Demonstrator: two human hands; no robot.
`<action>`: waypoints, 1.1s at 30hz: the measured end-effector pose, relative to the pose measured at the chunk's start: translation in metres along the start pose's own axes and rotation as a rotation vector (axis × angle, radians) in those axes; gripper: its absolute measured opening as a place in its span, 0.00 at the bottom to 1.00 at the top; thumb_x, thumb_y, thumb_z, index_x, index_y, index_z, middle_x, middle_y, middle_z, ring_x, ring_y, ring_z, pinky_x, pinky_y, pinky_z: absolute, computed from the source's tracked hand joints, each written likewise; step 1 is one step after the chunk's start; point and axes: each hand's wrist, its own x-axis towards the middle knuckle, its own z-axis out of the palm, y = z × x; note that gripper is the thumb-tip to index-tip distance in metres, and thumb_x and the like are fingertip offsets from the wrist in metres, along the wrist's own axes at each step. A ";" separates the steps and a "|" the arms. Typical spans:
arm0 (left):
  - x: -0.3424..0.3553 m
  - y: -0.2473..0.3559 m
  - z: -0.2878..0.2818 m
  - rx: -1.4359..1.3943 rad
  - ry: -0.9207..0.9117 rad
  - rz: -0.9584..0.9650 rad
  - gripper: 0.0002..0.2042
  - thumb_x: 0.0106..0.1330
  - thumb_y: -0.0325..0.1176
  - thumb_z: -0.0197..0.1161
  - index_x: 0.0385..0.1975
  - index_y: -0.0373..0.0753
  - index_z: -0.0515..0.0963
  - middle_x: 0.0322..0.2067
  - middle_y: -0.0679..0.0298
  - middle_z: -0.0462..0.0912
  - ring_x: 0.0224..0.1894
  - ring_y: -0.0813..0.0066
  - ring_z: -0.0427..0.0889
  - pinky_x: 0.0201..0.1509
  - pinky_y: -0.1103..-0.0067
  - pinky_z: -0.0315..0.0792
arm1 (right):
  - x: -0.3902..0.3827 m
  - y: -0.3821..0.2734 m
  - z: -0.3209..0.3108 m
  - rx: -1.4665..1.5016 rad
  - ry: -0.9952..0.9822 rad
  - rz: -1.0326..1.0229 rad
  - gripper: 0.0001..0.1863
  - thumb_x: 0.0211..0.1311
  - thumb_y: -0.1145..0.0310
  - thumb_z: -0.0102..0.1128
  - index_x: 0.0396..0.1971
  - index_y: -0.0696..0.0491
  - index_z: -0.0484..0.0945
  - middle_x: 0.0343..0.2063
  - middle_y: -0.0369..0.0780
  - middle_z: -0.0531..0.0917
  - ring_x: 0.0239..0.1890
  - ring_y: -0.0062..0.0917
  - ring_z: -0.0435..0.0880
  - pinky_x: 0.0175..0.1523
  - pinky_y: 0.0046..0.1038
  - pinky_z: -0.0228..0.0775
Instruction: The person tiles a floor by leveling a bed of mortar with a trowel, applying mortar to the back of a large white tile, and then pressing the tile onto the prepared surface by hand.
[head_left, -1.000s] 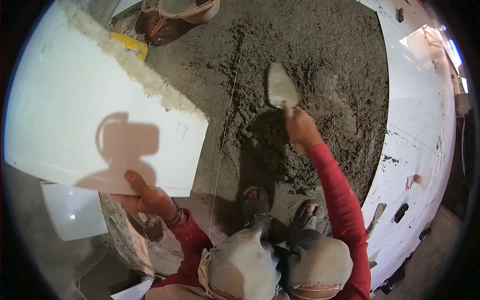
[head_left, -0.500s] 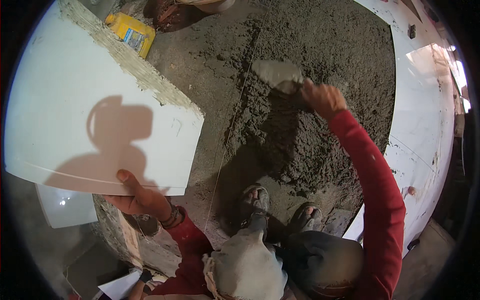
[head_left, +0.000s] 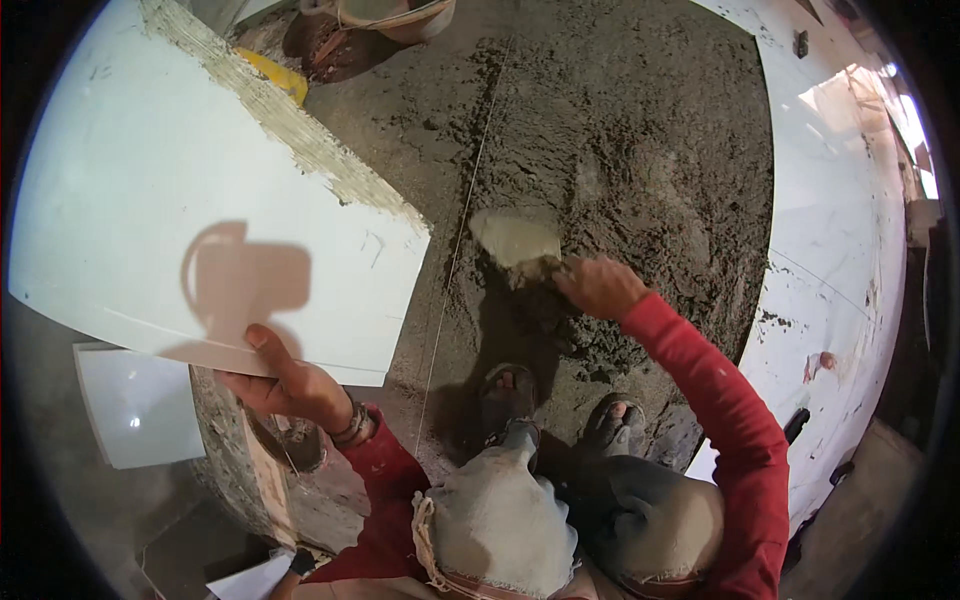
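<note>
My left hand (head_left: 290, 385) grips the near edge of a large white tile (head_left: 130, 190), thumb on top and fingers beneath. Rough dried mortar lines the tile's far edge, and a shadow falls across its face. In my right hand (head_left: 600, 287) is a trowel (head_left: 517, 238), its handle mostly hidden by the closed fingers. The pale blade lies against wet grey mortar (head_left: 660, 150) spread over the floor. A thin string (head_left: 462, 225) runs lengthwise along the mortar's left side, close to the blade.
White tiles (head_left: 825, 250) lie along the right side. Beyond the held tile are a yellow container (head_left: 275, 74), partly hidden, and a bucket (head_left: 410, 22). My feet (head_left: 508, 390) stand at the near edge of the mortar. Another white tile (head_left: 135, 410) is at the lower left.
The trowel has come nearer to me and left, and the mortar behind it looks smoother and flatter. The held tile has shifted slightly, covering more of the yellow container.
</note>
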 end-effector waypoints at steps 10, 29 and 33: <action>-0.001 0.006 -0.025 0.017 0.040 -0.027 0.28 0.69 0.44 0.64 0.55 0.25 0.65 0.42 0.54 0.74 0.43 0.68 0.76 0.46 0.73 0.73 | -0.039 0.196 0.032 0.495 -0.178 0.890 0.13 0.71 0.66 0.48 0.51 0.52 0.73 0.26 0.35 0.76 0.20 0.19 0.77 0.18 0.30 0.72; -0.020 0.024 -0.013 -0.015 0.045 -0.061 0.27 0.65 0.48 0.66 0.49 0.26 0.72 0.41 0.47 0.80 0.41 0.62 0.81 0.42 0.70 0.78 | -0.124 -0.081 -0.021 0.271 -0.105 0.778 0.11 0.68 0.60 0.50 0.33 0.53 0.72 0.18 0.46 0.83 0.21 0.38 0.85 0.22 0.39 0.77; -0.029 0.020 -0.016 0.153 0.012 -0.038 0.26 0.66 0.46 0.66 0.50 0.26 0.71 0.43 0.47 0.80 0.41 0.62 0.80 0.42 0.70 0.78 | -0.179 0.000 -0.002 0.192 0.005 1.070 0.16 0.71 0.55 0.48 0.32 0.53 0.71 0.16 0.48 0.81 0.15 0.39 0.83 0.19 0.39 0.75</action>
